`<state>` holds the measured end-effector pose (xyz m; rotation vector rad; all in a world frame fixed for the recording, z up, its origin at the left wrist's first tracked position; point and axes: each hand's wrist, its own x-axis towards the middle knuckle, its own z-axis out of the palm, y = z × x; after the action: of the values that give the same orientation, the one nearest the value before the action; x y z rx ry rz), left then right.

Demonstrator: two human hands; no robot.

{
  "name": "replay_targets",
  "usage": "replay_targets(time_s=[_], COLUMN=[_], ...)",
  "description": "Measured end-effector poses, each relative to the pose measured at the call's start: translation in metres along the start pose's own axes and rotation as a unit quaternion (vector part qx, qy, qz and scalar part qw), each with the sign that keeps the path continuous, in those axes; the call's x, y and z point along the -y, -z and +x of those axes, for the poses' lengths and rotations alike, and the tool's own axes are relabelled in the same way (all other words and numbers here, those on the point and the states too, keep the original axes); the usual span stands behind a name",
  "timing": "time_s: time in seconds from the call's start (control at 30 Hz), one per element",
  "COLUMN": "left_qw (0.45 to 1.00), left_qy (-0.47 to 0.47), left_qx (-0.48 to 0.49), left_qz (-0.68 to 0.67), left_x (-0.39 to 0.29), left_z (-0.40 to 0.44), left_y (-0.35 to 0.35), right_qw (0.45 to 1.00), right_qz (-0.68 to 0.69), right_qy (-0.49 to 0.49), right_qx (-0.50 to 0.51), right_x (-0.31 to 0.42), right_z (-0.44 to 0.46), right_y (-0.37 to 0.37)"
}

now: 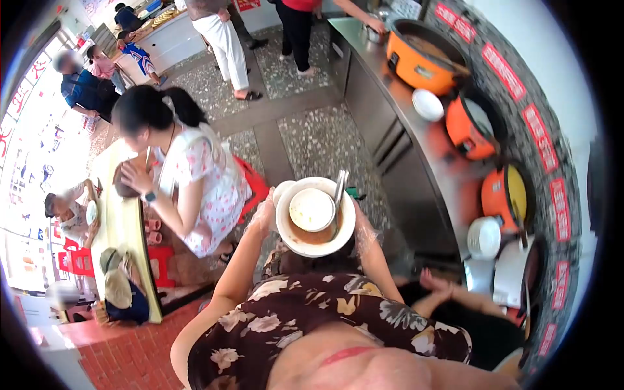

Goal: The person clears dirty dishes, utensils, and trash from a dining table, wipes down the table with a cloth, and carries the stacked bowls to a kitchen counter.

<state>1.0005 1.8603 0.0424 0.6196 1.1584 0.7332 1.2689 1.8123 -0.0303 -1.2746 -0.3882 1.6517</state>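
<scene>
A large white bowl (286,235) with brown liquid is held in front of my body. Inside it sit a smaller white bowl (312,210) and a metal spoon (339,195). My left hand (263,213), in a clear plastic glove, grips the large bowl's left side, where a small white dish (281,192) also shows. Gloved the same way, my right hand (365,231) is at the bowl's right side, its fingers mostly hidden behind the rim.
A steel counter (416,123) on the right carries orange cookers (469,127) and stacked white bowls (484,238). At the left, a seated person (201,156) is beside a long table (130,227). Red stools (250,188), a person's hands at lower right, and standing people are nearby.
</scene>
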Motion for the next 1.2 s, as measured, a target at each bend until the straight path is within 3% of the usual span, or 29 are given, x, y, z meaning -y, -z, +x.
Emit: replay_targets(time_s=[0.2, 0.33, 0.43, 0.5, 0.63, 0.77, 0.8, 0.9, 0.93, 1.07, 1.1, 1.13, 1.17, 1.2], left_qw=[0.996, 0.997, 0.989, 0.992, 0.999, 0.994, 0.992, 0.986, 0.986, 0.975, 0.975, 0.973, 0.966, 0.967], left_qy=[0.047, 0.066, 0.074, 0.043, -0.014, -0.042, -0.05, -0.073, -0.078, -0.094, -0.084, -0.074, -0.134, -0.142], left_qx=[-0.059, -0.03, -0.094, -0.078, -0.042, -0.076, -0.08, -0.088, -0.112, -0.126, -0.133, -0.139, -0.205, -0.199], left_qz=[0.041, 0.004, 0.088, 0.088, -0.016, -0.069, -0.086, -0.122, -0.095, -0.154, -0.16, -0.171, 0.084, 0.075], left_x=[-0.141, -0.245, -0.33, -0.362, -0.424, -0.506, -0.526, -0.584, -0.614, -0.683, -0.69, -0.697, -0.685, -0.721], left_z=[0.198, 0.318, 0.381, 0.456, 0.578, 0.676, 0.695, 0.738, 0.75, 0.844, 0.864, 0.893, 0.93, 0.944], left_y=[0.023, 0.028, 0.026, 0.046, 0.073, 0.094, 0.099, 0.11, 0.108, 0.136, 0.149, 0.166, 0.195, 0.19], right_qw=[0.999, 0.998, 0.998, 0.996, 0.996, 0.996, 0.99, 0.986, 0.983, 0.976, 0.977, 0.972, 0.965, 0.972], right_qz=[-0.023, -0.043, -0.045, -0.051, -0.038, -0.067, -0.096, -0.141, -0.125, -0.159, -0.165, -0.166, -0.166, -0.2], right_qy=[0.021, 0.039, 0.043, 0.054, 0.053, 0.009, -0.009, -0.065, -0.07, -0.079, -0.102, -0.105, -0.108, -0.086], right_qx=[0.019, 0.02, 0.033, 0.047, 0.062, 0.062, 0.1, 0.058, 0.114, 0.125, 0.092, 0.132, 0.171, 0.084], right_x=[0.141, 0.237, 0.301, 0.34, 0.398, 0.443, 0.46, 0.51, 0.55, 0.554, 0.568, 0.586, 0.607, 0.602], right_z=[0.173, 0.286, 0.365, 0.427, 0.564, 0.733, 0.769, 0.82, 0.819, 0.987, 0.996, 1.014, 1.029, 1.057], right_y=[-0.09, -0.142, -0.188, -0.22, -0.27, -0.307, -0.32, -0.366, -0.4, -0.427, -0.445, -0.464, -0.486, -0.497])
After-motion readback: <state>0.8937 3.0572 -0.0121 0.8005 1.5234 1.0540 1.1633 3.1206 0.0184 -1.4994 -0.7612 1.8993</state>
